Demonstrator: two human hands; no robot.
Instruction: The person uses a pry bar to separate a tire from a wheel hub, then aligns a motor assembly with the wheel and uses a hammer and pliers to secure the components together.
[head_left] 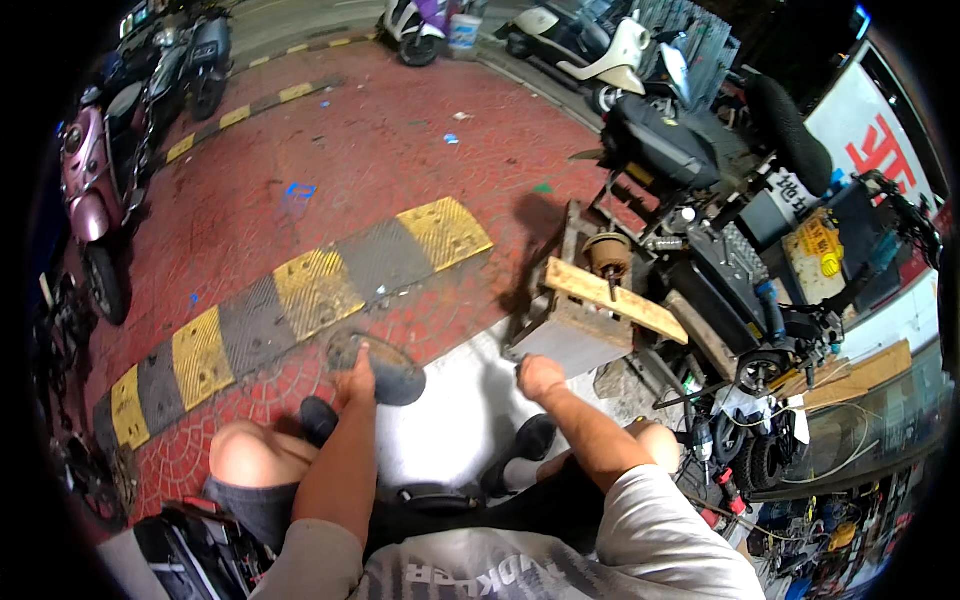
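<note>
Dark, rounded oblong piece [397, 376] with brownish top

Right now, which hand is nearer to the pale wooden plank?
Right. In the picture, the right hand is below-left of the plank; the left hand is much farther left.

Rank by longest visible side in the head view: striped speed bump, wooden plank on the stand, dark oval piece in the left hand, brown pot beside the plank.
1. striped speed bump
2. wooden plank
3. dark oval piece, partly covered by the left hand
4. brown pot
</note>
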